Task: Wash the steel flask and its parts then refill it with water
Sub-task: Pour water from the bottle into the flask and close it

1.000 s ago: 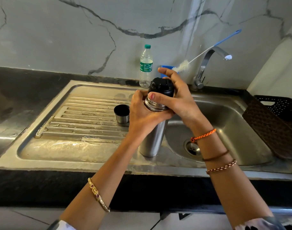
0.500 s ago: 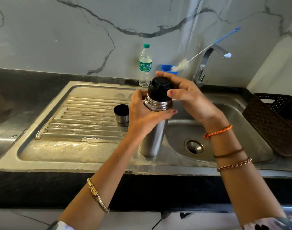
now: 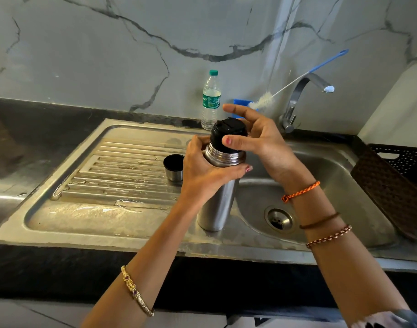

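My right hand (image 3: pixel 257 136) sits half open against the black plastic stopper (image 3: pixel 228 133), thumb pressed to its side, fingers lifted off. My left hand (image 3: pixel 202 171) wraps the neck of the tall brushed-steel flask (image 3: pixel 217 204), standing on the wet steel sink ledge (image 3: pixel 131 235) beside the basin. I judge the wet base may skid or tip if I twist hard. The small steel cup (image 3: pixel 174 166) sits just beside it.
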